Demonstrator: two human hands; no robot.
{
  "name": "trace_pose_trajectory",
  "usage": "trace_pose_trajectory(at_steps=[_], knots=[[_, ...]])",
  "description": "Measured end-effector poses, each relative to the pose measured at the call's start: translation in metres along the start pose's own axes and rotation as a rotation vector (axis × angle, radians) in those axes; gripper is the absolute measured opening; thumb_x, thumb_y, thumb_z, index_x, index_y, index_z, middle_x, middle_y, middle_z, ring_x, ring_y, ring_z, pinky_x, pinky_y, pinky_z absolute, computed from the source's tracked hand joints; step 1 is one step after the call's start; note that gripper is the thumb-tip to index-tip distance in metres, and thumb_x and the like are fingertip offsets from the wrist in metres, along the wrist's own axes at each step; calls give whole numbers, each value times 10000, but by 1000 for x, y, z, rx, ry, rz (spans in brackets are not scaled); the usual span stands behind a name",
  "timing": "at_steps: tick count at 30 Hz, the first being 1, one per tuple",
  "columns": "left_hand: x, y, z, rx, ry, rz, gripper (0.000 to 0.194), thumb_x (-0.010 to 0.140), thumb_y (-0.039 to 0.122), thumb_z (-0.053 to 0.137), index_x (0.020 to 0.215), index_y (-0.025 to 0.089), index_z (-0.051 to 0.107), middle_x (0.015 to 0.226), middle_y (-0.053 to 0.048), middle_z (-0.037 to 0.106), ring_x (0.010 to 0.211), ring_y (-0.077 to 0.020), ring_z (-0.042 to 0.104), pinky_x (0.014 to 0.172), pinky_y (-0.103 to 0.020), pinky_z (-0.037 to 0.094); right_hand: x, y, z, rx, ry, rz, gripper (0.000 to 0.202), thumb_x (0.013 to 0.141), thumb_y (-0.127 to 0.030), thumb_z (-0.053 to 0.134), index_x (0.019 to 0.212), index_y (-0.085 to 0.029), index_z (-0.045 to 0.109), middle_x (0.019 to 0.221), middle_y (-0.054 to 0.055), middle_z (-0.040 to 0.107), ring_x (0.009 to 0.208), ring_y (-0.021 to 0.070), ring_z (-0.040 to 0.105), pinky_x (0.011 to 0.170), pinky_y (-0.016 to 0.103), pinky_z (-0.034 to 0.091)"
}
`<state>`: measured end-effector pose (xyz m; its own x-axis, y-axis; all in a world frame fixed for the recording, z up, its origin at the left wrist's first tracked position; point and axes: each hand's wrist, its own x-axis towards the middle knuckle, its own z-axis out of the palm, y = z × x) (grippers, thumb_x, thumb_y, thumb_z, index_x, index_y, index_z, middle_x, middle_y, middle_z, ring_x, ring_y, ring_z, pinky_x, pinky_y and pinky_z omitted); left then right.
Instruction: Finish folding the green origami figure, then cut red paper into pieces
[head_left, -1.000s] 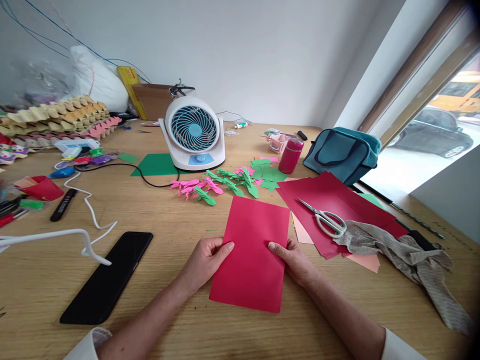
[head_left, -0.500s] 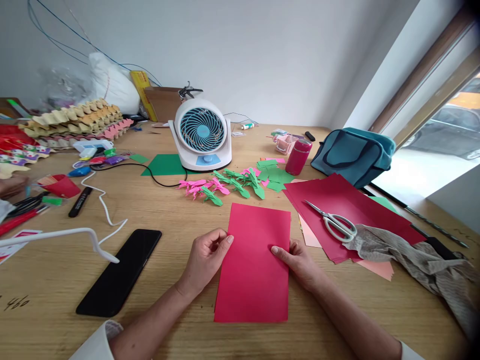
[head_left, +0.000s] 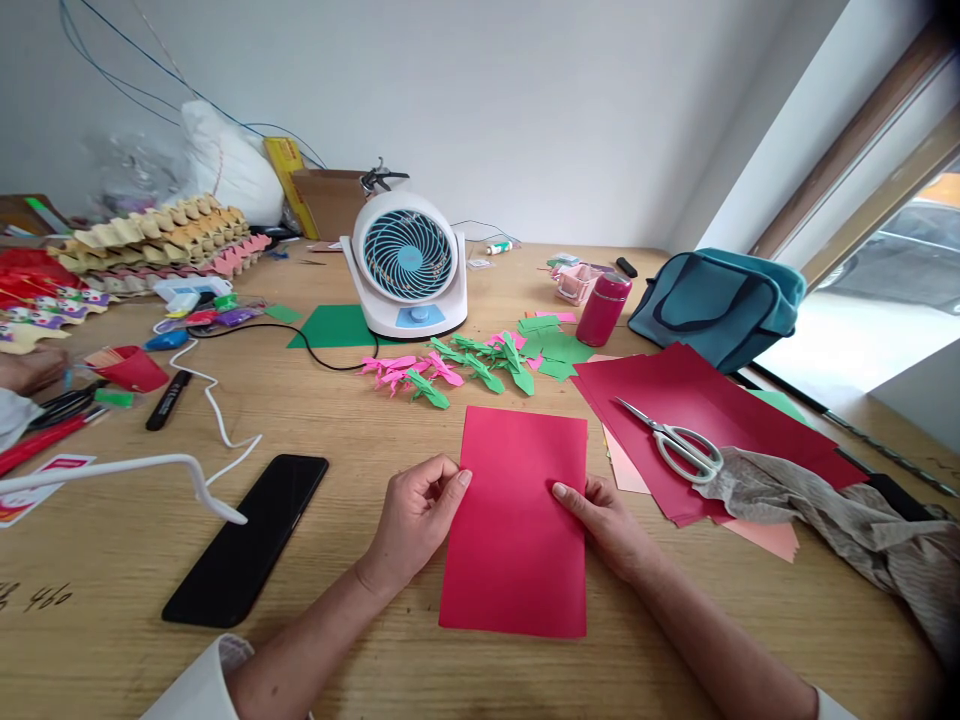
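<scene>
A rectangle of red paper (head_left: 517,550) is held upright-edged between my two hands, above the wooden table. My left hand (head_left: 424,510) pinches its left edge, thumb on the front face and fingers curled behind. On the opposite edge my right hand (head_left: 604,520) grips the paper, its thumb lying flat on the front and the other fingers partly hidden behind. Beyond the paper lie folded green paper shapes (head_left: 484,370) and pink paper shapes (head_left: 397,370). To the right, scissors (head_left: 686,450) with white handles rest on larger red sheets (head_left: 712,395).
A white fan (head_left: 411,265) stands at the back. A black phone (head_left: 247,540) lies left, with a white cable (head_left: 150,465) above it. Right are a red bottle (head_left: 602,310), a blue bag (head_left: 712,305) and a grey cloth (head_left: 817,510). Another person's hand (head_left: 34,370) is at far left.
The view has shifted slightly, so most things sit a little farther right. Both hands keep hold of the red paper, whose lower edge has tilted slightly.
</scene>
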<state>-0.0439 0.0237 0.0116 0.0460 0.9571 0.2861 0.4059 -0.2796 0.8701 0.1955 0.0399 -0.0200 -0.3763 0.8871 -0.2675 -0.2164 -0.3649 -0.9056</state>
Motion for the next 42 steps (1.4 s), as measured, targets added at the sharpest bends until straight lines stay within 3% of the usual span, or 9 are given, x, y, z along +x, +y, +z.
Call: trace_pose_trajectory(at_steps=[16, 30, 42], knots=[[0, -8, 2, 175, 14, 64, 381, 966, 304, 443, 616, 194, 342, 584, 65, 281, 550, -86, 306, 560, -243, 265, 0, -1, 11, 98, 177, 5, 364, 616, -468, 875, 690, -142, 731, 660, 55, 750, 527, 141, 661, 502, 219, 531], [0, -11, 5, 344, 35, 138, 344, 963, 276, 459, 639, 191, 382, 587, 65, 322, 552, -86, 322, 577, -239, 270, 1, 3, 15, 28, 219, -32, 370, 629, -497, 858, 714, -157, 738, 691, 48, 763, 531, 140, 664, 493, 218, 537], [4, -12, 4, 153, 9, -24, 412, 934, 363, 465, 585, 200, 320, 570, 67, 247, 530, -84, 264, 520, -234, 243, 2, 1, 15, 23, 223, -39, 373, 636, -502, 851, 710, -154, 740, 691, 57, 762, 538, 144, 663, 502, 222, 535]])
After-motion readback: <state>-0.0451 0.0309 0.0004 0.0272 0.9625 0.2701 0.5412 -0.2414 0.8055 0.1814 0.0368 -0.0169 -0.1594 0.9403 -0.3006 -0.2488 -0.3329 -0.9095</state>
